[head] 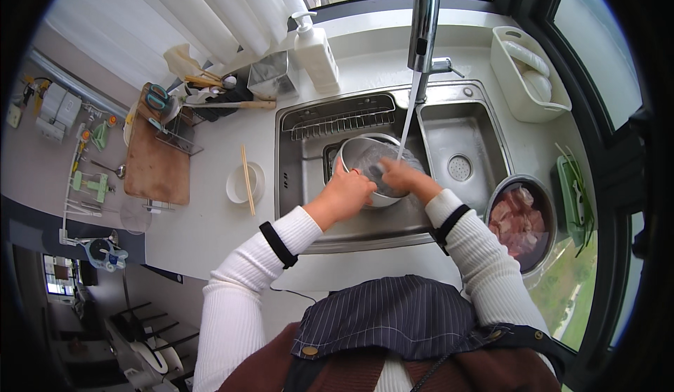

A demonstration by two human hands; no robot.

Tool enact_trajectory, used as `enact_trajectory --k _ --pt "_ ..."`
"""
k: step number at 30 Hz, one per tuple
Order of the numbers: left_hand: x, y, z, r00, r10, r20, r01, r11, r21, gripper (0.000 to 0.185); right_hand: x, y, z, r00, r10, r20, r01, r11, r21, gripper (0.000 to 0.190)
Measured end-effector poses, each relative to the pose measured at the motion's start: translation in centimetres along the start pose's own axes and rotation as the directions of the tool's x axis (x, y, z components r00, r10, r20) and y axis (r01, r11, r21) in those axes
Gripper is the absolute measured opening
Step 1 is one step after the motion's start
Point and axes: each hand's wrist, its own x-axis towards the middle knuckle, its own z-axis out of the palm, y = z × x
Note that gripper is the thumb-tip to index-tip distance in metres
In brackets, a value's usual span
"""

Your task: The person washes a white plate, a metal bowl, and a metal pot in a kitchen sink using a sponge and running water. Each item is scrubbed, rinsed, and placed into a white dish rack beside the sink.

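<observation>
A round metal pot sits tilted in the left basin of a stainless steel sink. Water runs from the chrome faucet toward its right side, by my right hand. My left hand grips the pot's near left rim, thumb up along the edge. Over the pot's inside is my right hand, slightly blurred, its fingers bent around a small dark item that cannot be made out. Greyish, wet-looking contents or surface show beneath it.
A metal bowl of raw meat in liquid stands at the sink's right. Left are a white bowl with chopsticks and a wooden cutting board. Behind stand a pump bottle and a white plastic bin. A green tray holds scallions.
</observation>
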Motion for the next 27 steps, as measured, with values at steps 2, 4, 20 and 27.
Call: enact_trajectory --k 2,4,20,27 --pt "0.0 -0.4 -1.2 0.996 -0.075 0.048 0.077 0.996 -0.043 0.021 -1.0 1.2 -1.9 0.993 0.067 -0.098 -0.026 0.928 0.372 0.036" --pt "0.1 -0.9 -2.5 0.982 -0.175 0.074 0.188 0.951 -0.243 0.024 -2.0 2.4 -4.9 0.979 0.155 -0.129 -0.036 0.763 0.646 0.031" --pt "6.0 -0.8 0.2 0.849 -0.515 0.122 -0.100 -0.382 -0.919 0.023 -6.7 -10.1 -1.5 0.656 -0.232 -0.718 0.300 0.953 -0.033 0.044" --pt "4.6 0.7 0.7 0.748 -0.658 0.092 -0.219 -0.376 -0.900 0.015 -0.7 -2.7 -7.4 0.866 0.016 -0.500 0.100 0.974 0.204 0.032"
